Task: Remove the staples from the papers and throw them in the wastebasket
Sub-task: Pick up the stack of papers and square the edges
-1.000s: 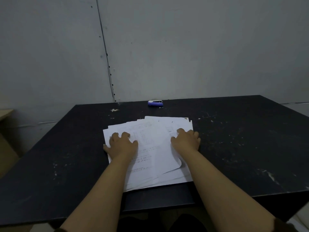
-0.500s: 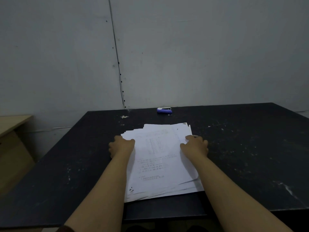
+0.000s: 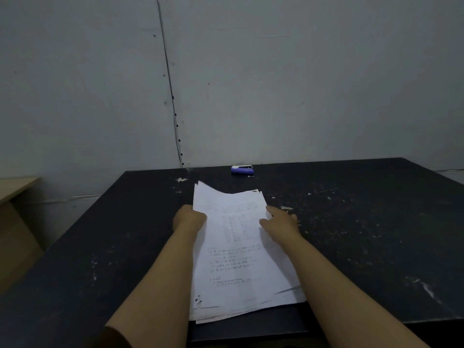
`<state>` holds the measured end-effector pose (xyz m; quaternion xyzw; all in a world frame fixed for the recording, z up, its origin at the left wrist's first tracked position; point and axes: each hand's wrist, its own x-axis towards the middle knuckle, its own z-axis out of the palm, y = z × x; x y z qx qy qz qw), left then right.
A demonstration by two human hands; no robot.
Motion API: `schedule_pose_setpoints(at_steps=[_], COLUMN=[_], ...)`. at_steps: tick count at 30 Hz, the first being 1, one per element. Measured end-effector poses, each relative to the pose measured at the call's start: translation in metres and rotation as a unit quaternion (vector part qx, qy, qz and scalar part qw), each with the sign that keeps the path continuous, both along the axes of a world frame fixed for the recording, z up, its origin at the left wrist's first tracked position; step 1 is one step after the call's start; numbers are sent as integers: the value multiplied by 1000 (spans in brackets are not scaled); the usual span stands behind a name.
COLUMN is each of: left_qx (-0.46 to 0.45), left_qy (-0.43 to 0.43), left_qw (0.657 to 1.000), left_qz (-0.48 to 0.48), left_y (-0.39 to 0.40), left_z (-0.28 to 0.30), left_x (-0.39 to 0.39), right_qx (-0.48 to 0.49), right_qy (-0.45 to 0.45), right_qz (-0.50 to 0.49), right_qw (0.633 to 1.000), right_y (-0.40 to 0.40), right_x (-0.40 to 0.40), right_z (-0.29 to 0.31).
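Observation:
A stack of white printed papers [image 3: 238,254] lies in the middle of the black table [image 3: 364,234], its near edge hanging a little over the table's front. My left hand [image 3: 188,219] grips the stack's left edge near the far corner, and that far end is lifted off the table. My right hand [image 3: 280,222] holds the right edge, thumb on top of the sheets. A small blue and white staple remover [image 3: 242,170] sits at the table's far edge by the wall. No staples or wastebasket can be seen.
A grey wall [image 3: 276,84] rises right behind the table, with a thin cable [image 3: 173,101] running down it. A light wooden desk [image 3: 15,214] stands to the left, below table height. The tabletop is scuffed with white flecks.
Both hands have pushed the spread sheets together into a narrower stack and shifted from lying flat on top to gripping its side edges. The far end has lifted. The camera tilted up.

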<state>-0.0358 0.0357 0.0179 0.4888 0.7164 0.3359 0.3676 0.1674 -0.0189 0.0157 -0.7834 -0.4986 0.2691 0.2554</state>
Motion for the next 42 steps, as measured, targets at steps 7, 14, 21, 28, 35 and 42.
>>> schedule_pose_setpoints(at_steps=[7, 14, 21, 28, 35, 42], left_qx=[105, 182, 310, 420, 420, 402], left_qy=[-134, -203, -199, -146, -148, -148], left_qw=[984, 961, 929, 895, 895, 901], left_qz=[-52, -53, -38, -32, -26, -64], left_y=[-14, -22, -24, -32, -36, -29], left_z=[11, 44, 88, 117, 112, 131], left_x=[0, -2, 5, 11, 12, 10], right_qx=[44, 47, 211, 361, 367, 379], right_qy=[179, 395, 377, 371, 380, 285], right_qz=[-41, -51, 0, 12, 36, 33], right_qw=[982, 916, 902, 855, 848, 880], right_y=[7, 6, 13, 9, 2, 7], right_x=[17, 22, 9, -3, -8, -9], right_z=[7, 43, 88, 119, 109, 123])
